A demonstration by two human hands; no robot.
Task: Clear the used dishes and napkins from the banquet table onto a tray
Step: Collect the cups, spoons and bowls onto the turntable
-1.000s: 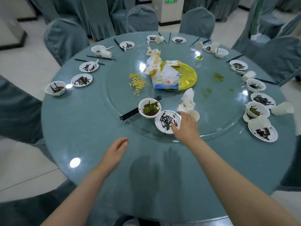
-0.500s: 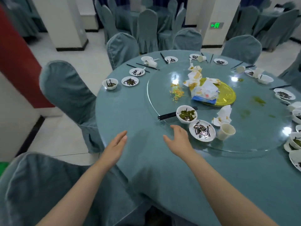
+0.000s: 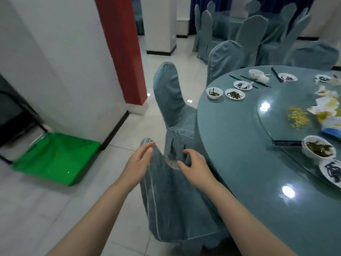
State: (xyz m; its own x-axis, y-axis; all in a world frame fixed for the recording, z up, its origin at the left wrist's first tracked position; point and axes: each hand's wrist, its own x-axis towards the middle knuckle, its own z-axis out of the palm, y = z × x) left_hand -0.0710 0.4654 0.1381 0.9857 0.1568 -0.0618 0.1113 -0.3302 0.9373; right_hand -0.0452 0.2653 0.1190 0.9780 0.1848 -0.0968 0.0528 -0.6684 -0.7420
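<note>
— Turning off toward the green tray (image 3: 55, 159), by the look of it; lying on the floor well out to the left of the left hand (image 3: 137, 163), flat against the wall.

— Hands carrying anything?

— Nothing. Left hand hovering with fingers straight and relaxed, right hand (image 3: 193, 165) loosely curled, both empty, both just above the covered chair (image 3: 177, 200).

— So which step?

— Probably fetching the tray, before any clearing. Dishes sitting untouched on the banquet table (image 3: 239, 145), off to the right of the right hand: bowl of greens (image 3: 318, 149) with black chopsticks (image 3: 287, 143) beside it, smeared plate (image 3: 332, 172) nearer.

— Tray's lie?

— Long axis running away from the left hand toward the wall, near corner pointing this way. Next, likely: stepping round the chair, bending low, gripping both long edges.
</note>
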